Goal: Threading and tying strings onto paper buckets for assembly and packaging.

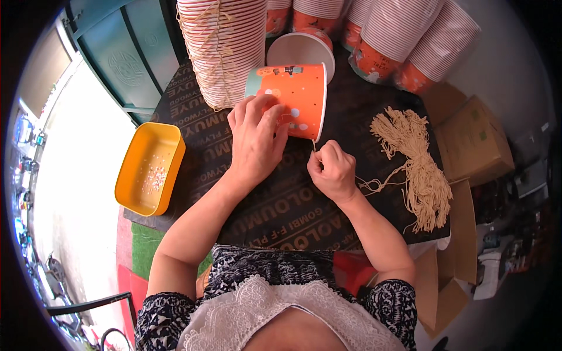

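Note:
An orange paper bucket (pixel 301 96) with a white rim and a pale green band lies tilted on its side above the dark table. My left hand (pixel 256 131) grips its lower side, fingers bent against the printed wall, thumb near the bottom. Just below the rim, my right hand (pixel 333 169) is closed in a pinch on a short beige string (pixel 314 145) that runs up to the bucket's edge. Right of that hand lies a bundle of beige strings (pixel 418 169), with some loose strands trailing toward my wrist. The string's path inside the bucket is hidden.
A tall stack of nested paper buckets (pixel 225 52) with strings hanging down it stands behind my left hand. Another bucket (pixel 287 50) lies behind the held one. Wrapped bucket stacks (pixel 398 29) line the back. A yellow tub (pixel 175 155) holds small pale bits; cardboard boxes (pixel 477 143) stand right.

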The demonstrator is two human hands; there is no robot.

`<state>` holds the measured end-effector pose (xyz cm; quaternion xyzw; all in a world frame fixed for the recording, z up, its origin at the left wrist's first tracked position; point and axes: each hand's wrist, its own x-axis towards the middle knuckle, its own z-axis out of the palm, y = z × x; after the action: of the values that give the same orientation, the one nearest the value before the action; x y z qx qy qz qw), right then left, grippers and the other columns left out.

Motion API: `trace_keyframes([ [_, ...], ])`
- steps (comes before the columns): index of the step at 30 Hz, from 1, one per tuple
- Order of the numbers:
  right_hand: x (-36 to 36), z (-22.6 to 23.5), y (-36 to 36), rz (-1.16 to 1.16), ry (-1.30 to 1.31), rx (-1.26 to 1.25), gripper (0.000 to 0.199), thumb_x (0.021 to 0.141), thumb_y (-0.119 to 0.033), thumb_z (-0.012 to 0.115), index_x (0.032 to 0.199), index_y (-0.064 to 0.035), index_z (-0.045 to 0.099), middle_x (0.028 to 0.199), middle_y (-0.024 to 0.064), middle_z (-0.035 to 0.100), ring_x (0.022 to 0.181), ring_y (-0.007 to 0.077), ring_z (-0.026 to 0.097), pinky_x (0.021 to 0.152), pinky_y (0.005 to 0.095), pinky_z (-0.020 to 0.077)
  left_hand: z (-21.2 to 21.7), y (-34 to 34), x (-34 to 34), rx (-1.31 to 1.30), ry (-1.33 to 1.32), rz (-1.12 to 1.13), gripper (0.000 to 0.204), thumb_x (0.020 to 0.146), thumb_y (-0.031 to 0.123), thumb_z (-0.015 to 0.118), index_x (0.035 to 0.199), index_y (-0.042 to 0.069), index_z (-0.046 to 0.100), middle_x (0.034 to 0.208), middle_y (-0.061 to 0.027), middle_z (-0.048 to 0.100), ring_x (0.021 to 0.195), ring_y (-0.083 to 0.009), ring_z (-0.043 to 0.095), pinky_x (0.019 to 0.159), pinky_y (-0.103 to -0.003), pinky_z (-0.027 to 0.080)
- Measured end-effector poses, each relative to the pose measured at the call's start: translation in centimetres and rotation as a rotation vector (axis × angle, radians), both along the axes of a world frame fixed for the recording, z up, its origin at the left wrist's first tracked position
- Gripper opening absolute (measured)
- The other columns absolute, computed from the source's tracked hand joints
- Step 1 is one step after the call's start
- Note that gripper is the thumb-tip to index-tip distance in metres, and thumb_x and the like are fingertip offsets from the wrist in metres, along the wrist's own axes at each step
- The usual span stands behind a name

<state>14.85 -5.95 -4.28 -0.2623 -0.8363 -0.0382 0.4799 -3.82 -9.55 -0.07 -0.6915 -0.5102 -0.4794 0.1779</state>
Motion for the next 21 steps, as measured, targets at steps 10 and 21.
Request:
trace_keyframes([
  [10,0.0,0.6,-1.1,0.053,0.007,0.016,0.026,0.066,0.010,0.067,0.070,-0.0051,0.046,0.062,0.0095,0.044,0.048,0.0289,0.049,0.041,0.0373,0.0382,-0.9,-1.9,2.3,-0.761,-0.624,-0.308,0.020,0.091,0.014,0.063,0.090,-0.005,0.064,0.075,-0.0080,0.064,0.068,-0.0053,0.053,0.057,-0.028,0.046],
  [21,1.2,2.6,-1.8,0.217,0.158,-0.112,0.023,0.071,0.007,0.067,0.074,-0.0038,0.047,0.067,0.0102,0.048,0.052,0.0278,0.054,0.045,0.0354,0.0434,2.6,-0.7,1.8,-0.048,-0.026,-0.339,0.017,0.075,-0.001,0.063,0.091,0.001,0.059,0.084,-0.0140,0.056,0.077,-0.0362,0.054,0.069,-0.043,0.045],
])
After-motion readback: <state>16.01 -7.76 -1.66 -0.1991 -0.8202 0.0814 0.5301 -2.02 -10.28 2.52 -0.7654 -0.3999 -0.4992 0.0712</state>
